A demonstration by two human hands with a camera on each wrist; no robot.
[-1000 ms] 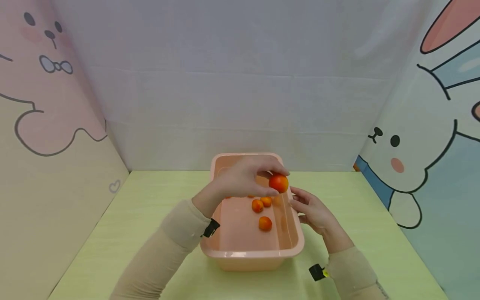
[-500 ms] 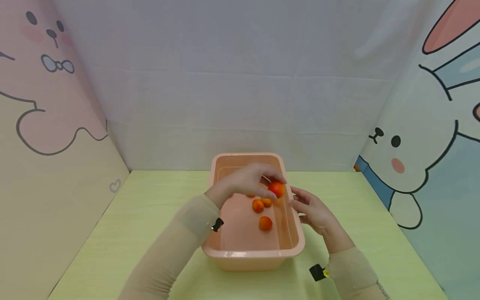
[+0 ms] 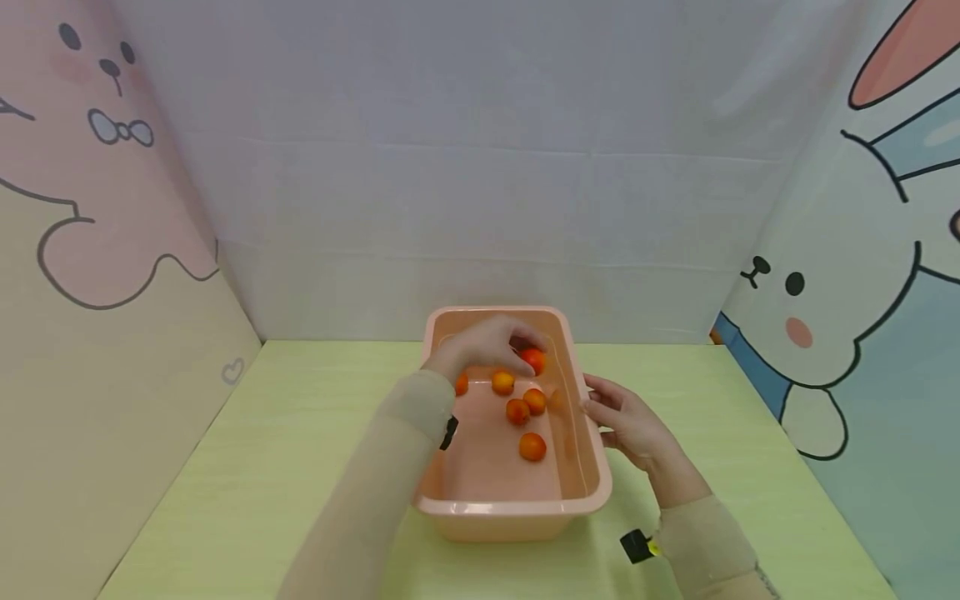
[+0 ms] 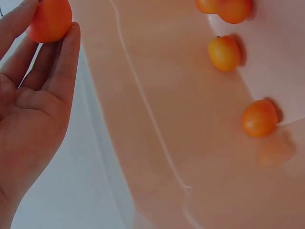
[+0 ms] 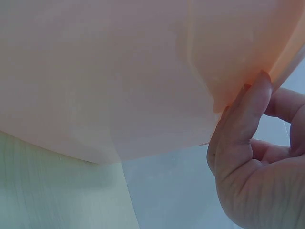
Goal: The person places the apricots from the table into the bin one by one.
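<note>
A pink plastic tub (image 3: 513,507) stands on the table with several small orange-red fruits inside, smooth and tomato-like. One fruit (image 3: 532,447) lies nearest on the tub floor; another (image 3: 503,382) sits farther back. My left hand (image 3: 487,346) reaches over the tub's far half and holds a redder fruit (image 4: 50,20) at its fingertips and thumb, above the far right part of the tub. My right hand (image 3: 626,421) grips the tub's right rim from outside. In the right wrist view its fingers (image 5: 243,129) lie against the outer wall just below the rim.
Pale yellow-green tabletop (image 3: 300,467) surrounds the tub. Behind it rises a white sheet (image 3: 480,208). Cartoon-printed panels flank the table, a pinkish panel (image 3: 120,225) at left and a rabbit panel (image 3: 825,333) at right.
My left hand has moved left and lower over the tub with the held fruit. Fruits that its wrist covered now show. The right hand has kept its place on the rim.
</note>
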